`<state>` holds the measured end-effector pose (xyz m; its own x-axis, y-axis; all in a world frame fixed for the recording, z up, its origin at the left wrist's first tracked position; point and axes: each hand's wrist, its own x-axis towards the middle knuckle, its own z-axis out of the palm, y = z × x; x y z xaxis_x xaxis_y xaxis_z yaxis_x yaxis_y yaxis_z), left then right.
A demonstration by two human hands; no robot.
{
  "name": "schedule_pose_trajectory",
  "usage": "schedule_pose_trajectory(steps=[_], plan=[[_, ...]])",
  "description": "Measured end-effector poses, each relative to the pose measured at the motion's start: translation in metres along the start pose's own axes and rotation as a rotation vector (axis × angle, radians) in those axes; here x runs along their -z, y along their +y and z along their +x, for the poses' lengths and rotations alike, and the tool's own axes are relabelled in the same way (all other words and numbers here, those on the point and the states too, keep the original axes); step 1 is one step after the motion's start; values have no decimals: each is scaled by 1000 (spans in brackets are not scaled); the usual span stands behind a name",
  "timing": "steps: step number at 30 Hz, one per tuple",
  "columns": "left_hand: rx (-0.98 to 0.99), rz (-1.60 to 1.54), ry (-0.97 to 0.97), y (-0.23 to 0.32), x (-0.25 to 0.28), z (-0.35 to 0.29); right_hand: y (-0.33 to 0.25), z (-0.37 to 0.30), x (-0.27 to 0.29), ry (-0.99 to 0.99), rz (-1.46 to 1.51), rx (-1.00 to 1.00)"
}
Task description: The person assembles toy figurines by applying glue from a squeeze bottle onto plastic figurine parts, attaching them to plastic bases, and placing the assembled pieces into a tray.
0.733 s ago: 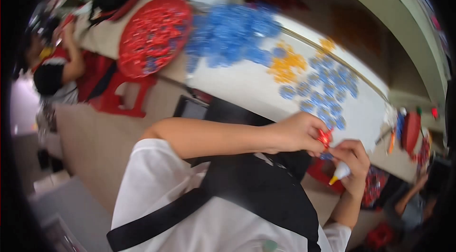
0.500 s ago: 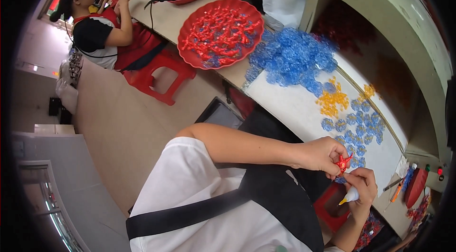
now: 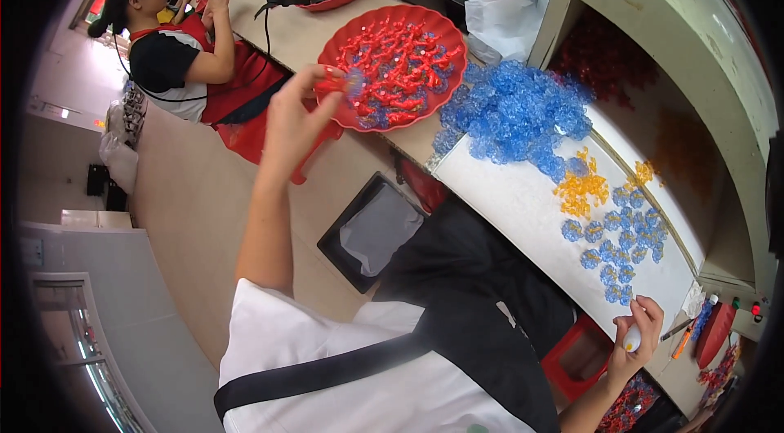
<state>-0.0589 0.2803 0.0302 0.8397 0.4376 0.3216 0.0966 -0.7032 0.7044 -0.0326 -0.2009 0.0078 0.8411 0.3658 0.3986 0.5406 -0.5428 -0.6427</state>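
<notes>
Left hand (image 3: 294, 118) now raised from lap to red tray's (image 3: 331, 49) rim, pinching red-and-blue piece (image 3: 347, 83), right hand (image 3: 633, 339) clasping small white bottle (image 3: 632, 340) at table edge (image 3: 523, 204)

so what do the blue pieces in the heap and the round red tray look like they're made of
Heap of small blue flower-shaped pieces: likely translucent plastic, glossy, since light glints through them. Round scalloped red tray: probably moulded plastic, smooth with a slight sheen on the rim.

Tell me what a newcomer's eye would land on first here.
The round red tray heaped with red pieces, upper centre, where the left hand holds up a small red-and-blue piece. Beside it, a blue pile spills onto the white bench. Lower right, the right hand grips a small white bottle.
</notes>
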Motion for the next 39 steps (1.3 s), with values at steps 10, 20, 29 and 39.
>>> schedule_pose_trajectory(steps=[10, 20, 29, 39], plan=[[22, 994, -325, -47, -1, 19, -2, -5, 0, -14, 25, -16], [-226, 778, -151, 19, 23, 14, 3, -4, 3, 13, 108, -122], [-713, 120, -375, 150, -262, 55, 25, -32, 19, 104, 163, -176], [-1043, 313, -125, 141, -363, 108, 30, -60, 31, 200, 97, -327]])
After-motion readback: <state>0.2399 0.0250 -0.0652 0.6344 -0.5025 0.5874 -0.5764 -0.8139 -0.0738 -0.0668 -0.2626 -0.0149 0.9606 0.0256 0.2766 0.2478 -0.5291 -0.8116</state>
